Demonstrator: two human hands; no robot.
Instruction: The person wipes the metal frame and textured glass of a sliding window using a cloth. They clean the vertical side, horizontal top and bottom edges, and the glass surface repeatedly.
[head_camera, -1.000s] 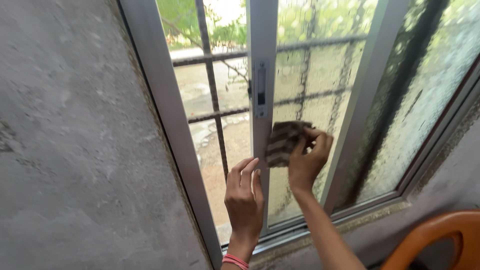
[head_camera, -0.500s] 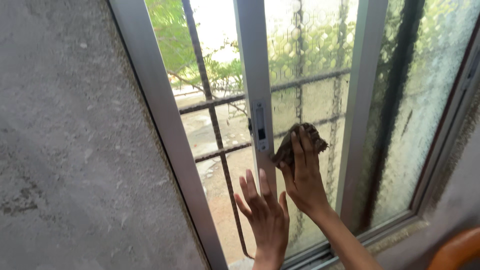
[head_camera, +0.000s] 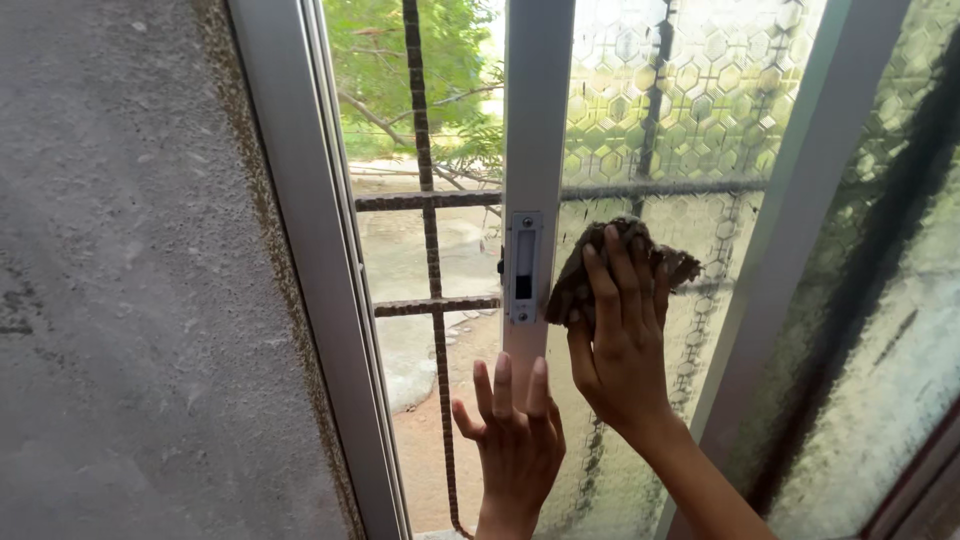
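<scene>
My right hand (head_camera: 620, 335) presses a crumpled brown cloth (head_camera: 585, 268) flat against the patterned glass pane (head_camera: 690, 110) of a sliding window. The cloth sits just right of the white sash frame (head_camera: 535, 110) and its small latch plate (head_camera: 523, 268). My left hand (head_camera: 512, 440) lies lower down with fingers spread, resting flat on the bottom part of the same sash frame. It holds nothing.
A rough grey concrete wall (head_camera: 130, 280) fills the left. The window stands partly open, showing rusty metal bars (head_camera: 425, 200), trees and bare ground outside. A second frosted pane (head_camera: 880, 300) with dark grime is at the right.
My right hand turned from gripping the cloth by its edge to pressing it flat on the glass, higher up. The left hand spread its fingers on the frame. The view tilted upward.
</scene>
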